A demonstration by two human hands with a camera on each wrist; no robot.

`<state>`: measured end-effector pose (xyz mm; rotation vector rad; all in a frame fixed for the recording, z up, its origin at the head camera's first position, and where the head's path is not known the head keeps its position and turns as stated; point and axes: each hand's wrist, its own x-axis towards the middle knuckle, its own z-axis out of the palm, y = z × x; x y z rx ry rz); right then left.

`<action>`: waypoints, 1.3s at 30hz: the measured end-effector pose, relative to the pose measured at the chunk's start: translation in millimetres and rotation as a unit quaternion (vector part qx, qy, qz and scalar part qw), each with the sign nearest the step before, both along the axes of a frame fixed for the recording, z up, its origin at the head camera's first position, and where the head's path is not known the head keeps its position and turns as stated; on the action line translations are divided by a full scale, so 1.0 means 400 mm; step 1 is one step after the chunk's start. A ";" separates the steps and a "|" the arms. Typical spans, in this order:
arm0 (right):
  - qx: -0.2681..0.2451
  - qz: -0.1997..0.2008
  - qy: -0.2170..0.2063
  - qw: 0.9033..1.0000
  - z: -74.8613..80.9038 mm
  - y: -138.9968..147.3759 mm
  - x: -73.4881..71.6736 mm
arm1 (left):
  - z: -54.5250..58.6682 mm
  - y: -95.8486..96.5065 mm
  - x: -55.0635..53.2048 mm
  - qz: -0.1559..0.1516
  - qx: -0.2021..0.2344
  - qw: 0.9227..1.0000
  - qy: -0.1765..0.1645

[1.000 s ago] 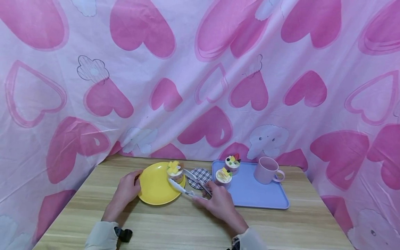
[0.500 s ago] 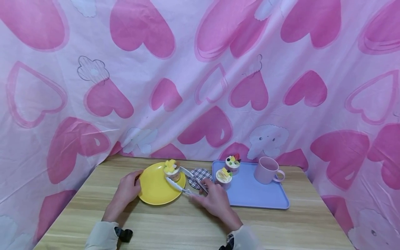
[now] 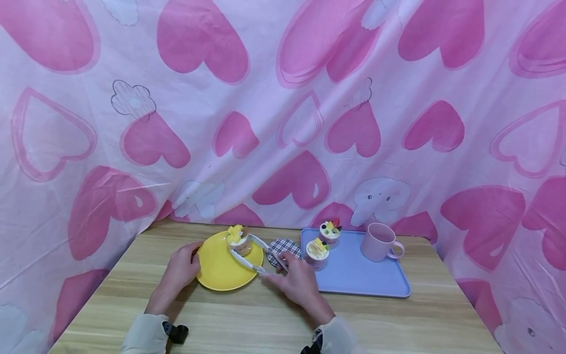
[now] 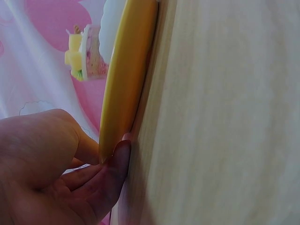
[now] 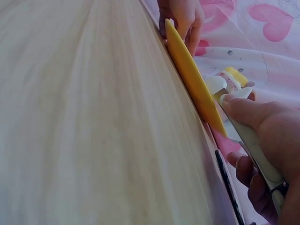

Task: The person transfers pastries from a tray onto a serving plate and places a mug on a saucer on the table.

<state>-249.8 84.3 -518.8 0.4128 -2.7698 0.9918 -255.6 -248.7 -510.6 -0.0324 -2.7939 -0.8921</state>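
Note:
My left hand pinches the left rim of a yellow plate; in the left wrist view the thumb is above the rim and fingers are below it. With my right hand I hold tongs with white scalloped tips. Between those tips is a small clear dessert cup topped with cream and yellow fruit cubes. It is upright at the far right part of the plate. In the left wrist view a white tip hides the cup's base, so I cannot tell whether it touches the plate.
Right of the plate lies a round checked coaster. A blue tray bears two more dessert cups, one nearer and one farther back, plus a pink mug. A pink heart-patterned cloth hangs behind the wooden table.
The right hand, tongs and dessert cup have shifted left, carrying the cup from the plate's right edge further in over it. My left hand stays in place on the rim.

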 end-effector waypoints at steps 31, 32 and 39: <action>-0.016 -0.026 -0.010 0.999 -0.008 -0.055 -0.005 | -0.001 -0.001 -0.003 0.000 -0.007 1.000 0.000; -0.020 -0.025 -0.013 0.999 -0.007 -0.054 -0.003 | -0.001 -0.001 -0.004 0.001 -0.008 1.000 0.001; -0.082 0.006 -0.043 0.996 -0.015 -0.037 0.008 | -0.002 0.001 -0.005 0.003 -0.008 1.000 -0.004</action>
